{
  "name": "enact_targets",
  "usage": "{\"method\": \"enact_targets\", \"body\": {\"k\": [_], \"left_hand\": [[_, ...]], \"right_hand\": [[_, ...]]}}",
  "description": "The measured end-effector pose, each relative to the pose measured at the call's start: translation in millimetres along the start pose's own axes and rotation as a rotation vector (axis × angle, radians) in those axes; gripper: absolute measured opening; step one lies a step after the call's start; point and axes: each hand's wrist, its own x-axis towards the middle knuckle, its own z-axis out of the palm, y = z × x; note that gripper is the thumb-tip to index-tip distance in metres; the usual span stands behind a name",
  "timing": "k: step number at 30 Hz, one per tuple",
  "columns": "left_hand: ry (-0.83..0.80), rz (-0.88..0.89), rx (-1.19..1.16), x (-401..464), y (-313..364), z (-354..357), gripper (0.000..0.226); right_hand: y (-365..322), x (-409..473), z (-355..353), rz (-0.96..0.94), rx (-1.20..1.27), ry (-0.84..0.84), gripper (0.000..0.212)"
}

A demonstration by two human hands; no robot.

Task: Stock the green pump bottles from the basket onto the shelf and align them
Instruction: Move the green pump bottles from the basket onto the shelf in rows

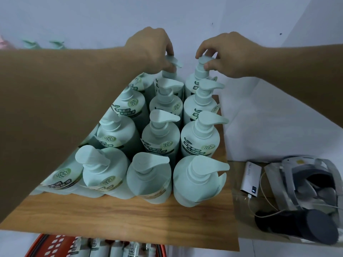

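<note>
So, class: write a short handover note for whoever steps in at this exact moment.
Left hand pinches the pump of the back middle bottle. Right hand pinches the pump of the back right bottle.
Green pump bottles stand in rows on the wooden shelf.
Left: square up the back row, then empty the red basket below, which still holds bottles.

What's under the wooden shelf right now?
A red basket with more bottles lying inside shows below the wooden shelf. The shelf covers most of it, so the count is hidden.
</note>
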Motion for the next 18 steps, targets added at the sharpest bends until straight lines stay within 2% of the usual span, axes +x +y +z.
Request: {"method": "enact_targets", "body": {"k": [9,18], "left_hand": [[0.024,-0.058,-0.006,8.5,-0.3,2.4,0.045],[0.012,-0.091,-0.048,7.6,2.1,0.7,0.044]], "right_hand": [[5.6,2.2,1.1,-0.053,-0.025,0.002,0.028],[3.8,2.5,-0.1,-0.028,-0.05,-0.006,0.029]]}}
